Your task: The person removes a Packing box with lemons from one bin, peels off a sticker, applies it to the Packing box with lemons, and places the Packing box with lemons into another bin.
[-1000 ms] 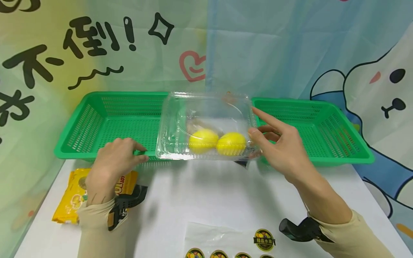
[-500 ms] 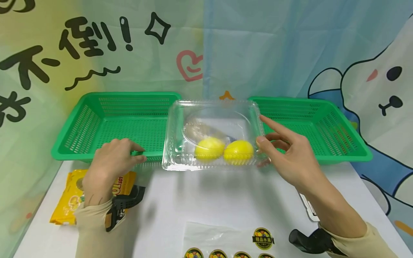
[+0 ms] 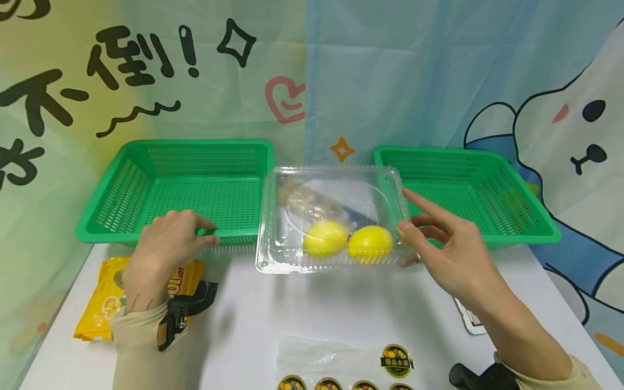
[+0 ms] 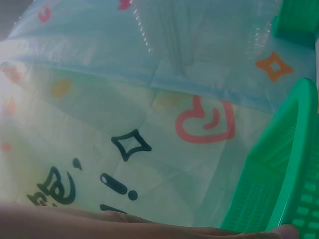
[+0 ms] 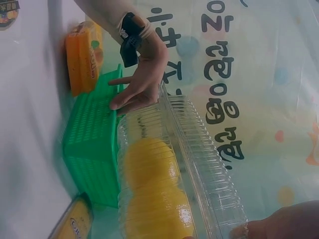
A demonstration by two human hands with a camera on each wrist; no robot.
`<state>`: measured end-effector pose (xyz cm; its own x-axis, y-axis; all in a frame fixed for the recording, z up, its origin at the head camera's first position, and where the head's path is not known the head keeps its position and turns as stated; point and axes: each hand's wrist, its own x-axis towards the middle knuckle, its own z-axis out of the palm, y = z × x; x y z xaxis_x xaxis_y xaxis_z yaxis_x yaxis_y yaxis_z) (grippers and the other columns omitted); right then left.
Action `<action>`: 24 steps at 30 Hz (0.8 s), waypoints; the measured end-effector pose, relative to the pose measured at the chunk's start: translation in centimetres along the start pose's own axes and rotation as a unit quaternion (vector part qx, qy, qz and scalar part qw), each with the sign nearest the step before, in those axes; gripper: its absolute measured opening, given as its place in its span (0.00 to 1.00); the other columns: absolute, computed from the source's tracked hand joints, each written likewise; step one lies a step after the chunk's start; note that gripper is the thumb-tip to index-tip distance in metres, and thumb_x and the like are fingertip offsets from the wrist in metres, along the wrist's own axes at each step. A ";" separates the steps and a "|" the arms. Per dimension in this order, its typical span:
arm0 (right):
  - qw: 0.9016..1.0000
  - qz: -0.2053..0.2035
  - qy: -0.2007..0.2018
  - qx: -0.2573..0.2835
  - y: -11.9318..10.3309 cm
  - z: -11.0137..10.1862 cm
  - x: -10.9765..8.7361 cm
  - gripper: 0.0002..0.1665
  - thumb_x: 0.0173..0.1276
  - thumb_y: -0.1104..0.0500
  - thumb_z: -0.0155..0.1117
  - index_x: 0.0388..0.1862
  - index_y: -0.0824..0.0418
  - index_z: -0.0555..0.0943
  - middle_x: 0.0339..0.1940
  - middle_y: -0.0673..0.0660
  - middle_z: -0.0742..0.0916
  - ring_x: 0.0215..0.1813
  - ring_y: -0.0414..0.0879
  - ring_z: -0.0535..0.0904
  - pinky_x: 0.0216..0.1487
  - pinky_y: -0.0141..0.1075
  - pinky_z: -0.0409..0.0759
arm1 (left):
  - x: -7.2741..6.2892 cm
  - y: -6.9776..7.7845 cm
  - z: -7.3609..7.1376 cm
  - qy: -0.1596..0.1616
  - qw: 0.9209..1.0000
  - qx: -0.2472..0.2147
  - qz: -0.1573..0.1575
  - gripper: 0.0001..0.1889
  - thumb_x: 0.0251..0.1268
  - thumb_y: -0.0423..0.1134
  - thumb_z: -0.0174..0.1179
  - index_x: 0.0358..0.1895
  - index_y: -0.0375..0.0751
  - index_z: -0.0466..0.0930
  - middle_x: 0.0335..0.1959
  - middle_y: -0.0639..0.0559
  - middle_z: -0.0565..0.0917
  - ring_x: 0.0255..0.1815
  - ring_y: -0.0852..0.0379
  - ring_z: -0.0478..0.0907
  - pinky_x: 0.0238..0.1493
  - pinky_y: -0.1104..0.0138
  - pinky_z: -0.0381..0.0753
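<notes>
My right hand (image 3: 450,246) grips the right edge of a clear plastic clamshell box (image 3: 336,187), thumb in front. The box is held tilted above the table. Two yellow lemons (image 3: 325,238) lie along its near side. My left hand (image 3: 168,246) pinches the near rim of the left green basket (image 3: 209,200); in the right wrist view, the thumb and fingers of the left hand (image 5: 142,82) straddle that rim. The left wrist view shows a fingertip on the basket rim (image 4: 299,124).
Another green basket (image 3: 468,195) stands at right. A yellow snack packet (image 3: 99,303) lies under my left forearm. Round fruit stickers (image 3: 397,360) on a clear sheet lie in front. A white card-like item (image 3: 470,319) is beside my right forearm. Something blurred shows through the box.
My right hand has brought the box with the lemons nearer and slightly right, uncovering the gap between the baskets. My left hand has stayed at the basket rim.
</notes>
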<state>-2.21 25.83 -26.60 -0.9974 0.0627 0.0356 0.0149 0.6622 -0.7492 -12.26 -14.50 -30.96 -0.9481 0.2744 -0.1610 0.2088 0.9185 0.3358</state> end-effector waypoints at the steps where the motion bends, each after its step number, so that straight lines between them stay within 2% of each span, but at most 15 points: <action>1: 1.000 0.000 0.000 0.000 0.1 0.0 -0.1 0.34 0.80 0.45 0.61 0.80 0.27 0.63 0.57 0.59 0.85 0.47 0.30 0.85 0.30 0.36 0.75 | 0.0 0.0 0.0 -0.001 1.000 0.000 0.000 0.21 0.70 0.48 0.69 0.59 0.40 0.88 0.63 0.30 0.83 0.27 0.50 0.72 0.22 0.62 0.65; 7: 1.000 0.011 -0.004 0.000 0.6 0.1 -0.7 0.34 0.80 0.44 0.61 0.80 0.26 0.64 0.56 0.59 0.86 0.48 0.36 0.86 0.24 0.38 0.72 | 0.0 0.0 0.0 -0.001 1.000 0.003 0.000 0.20 0.70 0.48 0.69 0.59 0.40 0.88 0.63 0.30 0.82 0.30 0.49 0.75 0.23 0.62 0.68; 11: 1.000 0.014 -0.012 -0.004 1.1 0.3 -1.1 0.34 0.80 0.43 0.61 0.80 0.27 0.64 0.54 0.58 0.86 0.51 0.43 0.88 0.26 0.37 0.75 | 0.0 0.0 0.0 -0.001 1.000 0.003 0.000 0.20 0.70 0.48 0.69 0.59 0.40 0.88 0.63 0.29 0.82 0.30 0.48 0.76 0.23 0.62 0.69; 18: 1.000 0.018 -0.022 -0.002 2.0 0.6 -1.6 0.34 0.80 0.43 0.61 0.80 0.29 0.64 0.54 0.58 0.87 0.48 0.34 0.87 0.31 0.36 0.78 | 0.0 -0.1 0.0 -0.001 1.000 0.002 0.005 0.20 0.70 0.48 0.69 0.59 0.41 0.88 0.62 0.30 0.83 0.29 0.49 0.75 0.22 0.62 0.68; 24: 0.998 0.032 -0.033 0.042 2.7 1.0 -1.9 0.35 0.80 0.47 0.62 0.82 0.34 0.64 0.58 0.62 0.85 0.48 0.40 0.88 0.34 0.38 0.85 | 0.1 -0.1 0.0 0.000 1.000 0.005 0.004 0.20 0.70 0.49 0.69 0.58 0.41 0.89 0.62 0.30 0.83 0.38 0.42 0.83 0.25 0.60 0.73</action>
<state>-0.33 26.79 -29.36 -0.9971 0.0519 -0.0557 0.0756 0.5934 -0.8013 -12.39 -14.60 -31.00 -0.9466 0.2810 -0.1579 0.2180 0.9190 0.3285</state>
